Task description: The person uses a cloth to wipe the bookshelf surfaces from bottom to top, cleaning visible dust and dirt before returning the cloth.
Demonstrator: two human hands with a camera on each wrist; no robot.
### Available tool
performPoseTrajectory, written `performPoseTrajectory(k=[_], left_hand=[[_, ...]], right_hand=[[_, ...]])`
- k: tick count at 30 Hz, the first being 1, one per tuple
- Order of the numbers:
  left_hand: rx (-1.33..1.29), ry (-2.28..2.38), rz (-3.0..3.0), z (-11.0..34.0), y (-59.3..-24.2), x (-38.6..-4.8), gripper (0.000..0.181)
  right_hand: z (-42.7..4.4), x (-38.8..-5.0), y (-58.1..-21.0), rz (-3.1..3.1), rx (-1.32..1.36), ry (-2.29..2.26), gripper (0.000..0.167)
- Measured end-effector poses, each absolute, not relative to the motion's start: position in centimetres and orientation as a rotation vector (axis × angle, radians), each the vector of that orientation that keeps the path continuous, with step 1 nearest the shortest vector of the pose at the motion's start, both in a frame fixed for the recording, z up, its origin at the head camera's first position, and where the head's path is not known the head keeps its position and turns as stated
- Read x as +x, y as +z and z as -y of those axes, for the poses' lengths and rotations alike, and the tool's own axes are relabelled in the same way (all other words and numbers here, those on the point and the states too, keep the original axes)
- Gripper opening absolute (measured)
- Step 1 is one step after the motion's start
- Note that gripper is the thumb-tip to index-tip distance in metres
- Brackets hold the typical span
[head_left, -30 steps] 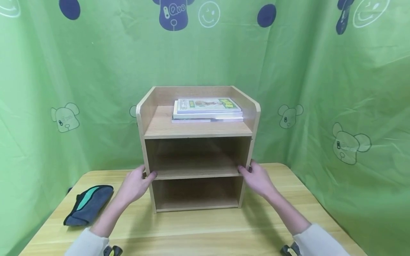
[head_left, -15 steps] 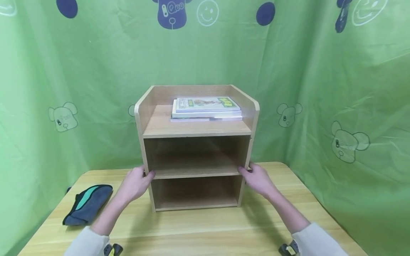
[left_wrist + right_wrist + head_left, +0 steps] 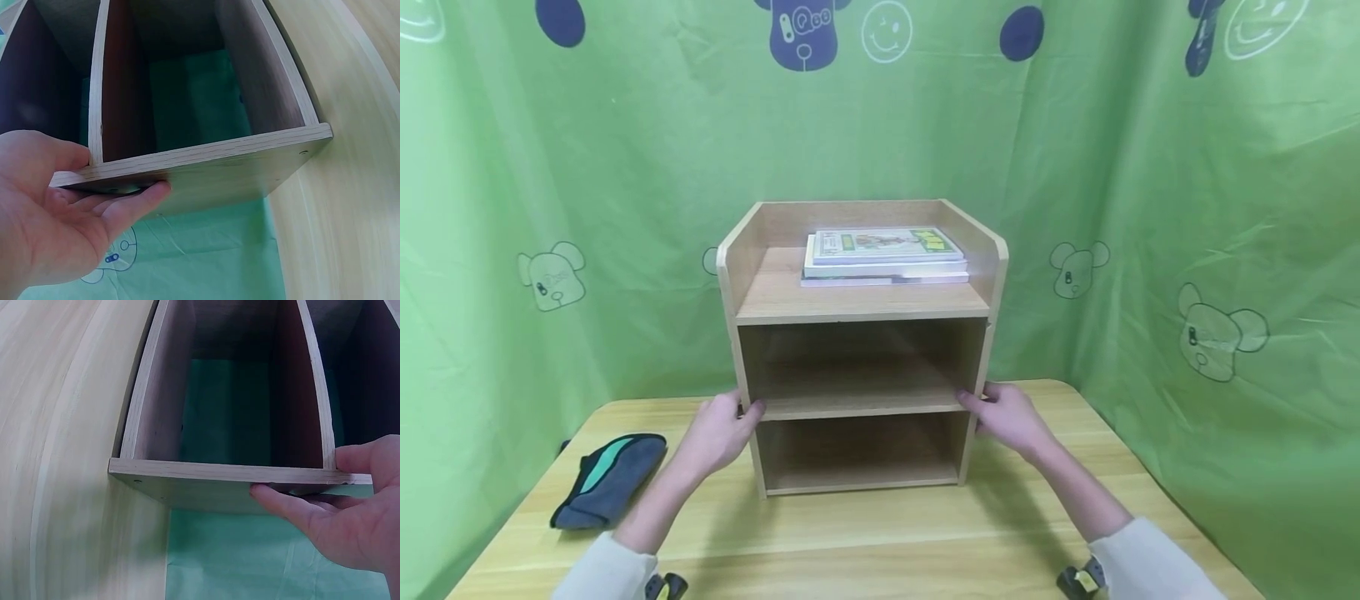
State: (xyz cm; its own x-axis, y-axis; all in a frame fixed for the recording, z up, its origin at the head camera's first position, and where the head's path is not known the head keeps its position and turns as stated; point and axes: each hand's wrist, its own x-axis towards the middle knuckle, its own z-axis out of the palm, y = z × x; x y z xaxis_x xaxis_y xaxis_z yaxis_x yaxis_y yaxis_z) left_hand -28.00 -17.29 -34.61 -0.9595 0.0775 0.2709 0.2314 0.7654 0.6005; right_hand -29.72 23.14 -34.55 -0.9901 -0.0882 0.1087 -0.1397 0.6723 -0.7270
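Toward the table's [image 3: 865,550] back edge, your left grip [image 3: 718,429] and right grip [image 3: 1009,419] suitably pinch the likely heavy wooden bookshelf's [image 3: 862,318] sides.

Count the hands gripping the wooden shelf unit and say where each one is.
2. The left hand grips the wooden shelf unit at its left side and the right hand at its right, both near the middle board. No other hand shows.

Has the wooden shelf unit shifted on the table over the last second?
No, not visibly in any direction: in the head view, the shelf unit keeps its place against the far edge of the table.
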Motion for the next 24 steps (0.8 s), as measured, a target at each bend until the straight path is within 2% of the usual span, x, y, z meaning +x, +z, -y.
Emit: performPoseTrajectory(k=[14,24], left_hand=[[-0.264,-0.968,2.707,17.02,-34.55,-28.09,0.027],[-0.291,-0.951,2.729,17.32,-34.56,-28.04,0.028]], right_hand=[[-23.60,-30.12,-34.73,2.760,0.191,1.519,0.067],[-23.45,-29.80,-34.85,2.730,0.184,1.547,0.063]])
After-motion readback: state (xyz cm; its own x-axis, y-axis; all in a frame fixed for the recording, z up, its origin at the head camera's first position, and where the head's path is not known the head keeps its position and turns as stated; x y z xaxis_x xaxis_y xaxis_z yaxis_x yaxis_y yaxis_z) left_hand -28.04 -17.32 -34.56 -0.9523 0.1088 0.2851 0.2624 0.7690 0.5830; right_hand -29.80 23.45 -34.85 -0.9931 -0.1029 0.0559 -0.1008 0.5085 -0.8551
